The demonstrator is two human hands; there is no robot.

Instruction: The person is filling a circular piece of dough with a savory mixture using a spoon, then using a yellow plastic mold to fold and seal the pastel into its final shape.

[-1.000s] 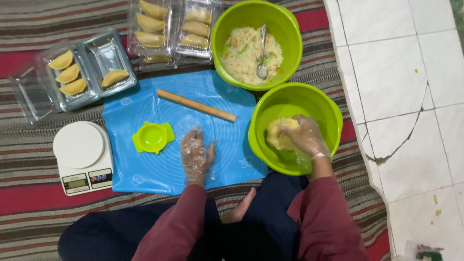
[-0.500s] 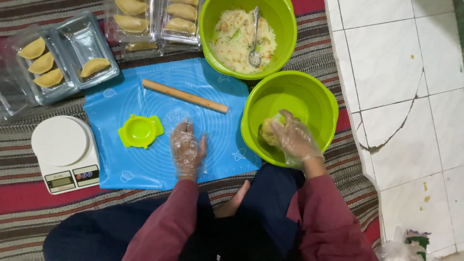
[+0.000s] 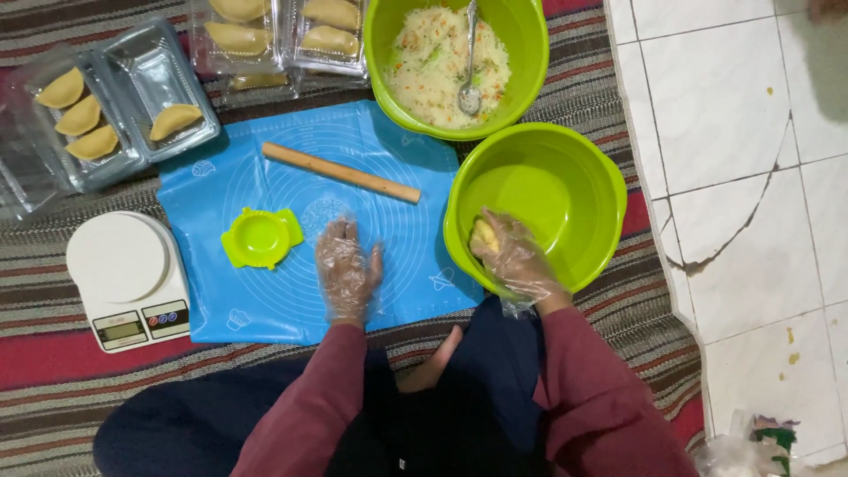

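- The right hand (image 3: 512,256), in a thin clear glove, was curled inside the near green bowl (image 3: 574,168); its fingers were bent round a lump of yellow dough (image 3: 482,237) against the bowl's near-left wall. The grip looked partly closed, cupping rather than clenched.
- The dough appeared soft and pliable, likely light and a little tacky; in my judgement it would deform under a pinch, so it is best taken from beneath in the whole cupped palm, not by the fingertips.
- The left hand (image 3: 346,269), also gloved, lay flat, palm down, fingers extended and slightly spread, on the blue silicone mat (image 3: 265,309). It held nothing.
- Just beside the left fingers, on the thumbless side, sat a yellow-green dumpling press (image 3: 260,238), lying open on the mat and not touched.
- Beyond the left fingertips lay a wooden rolling pin (image 3: 341,172), slanted across the mat, apart from both hands.
- Further out from the right fingers stood a second green bowl (image 3: 521,35) of shredded filling with a metal spoon (image 3: 469,88) resting in it.
- Well beyond the press, a white kitchen scale (image 3: 119,265) sat off the mat's edge.
- Farthest from the fingers, clear plastic trays (image 3: 150,71) held folded yellow pastries (image 3: 81,115).
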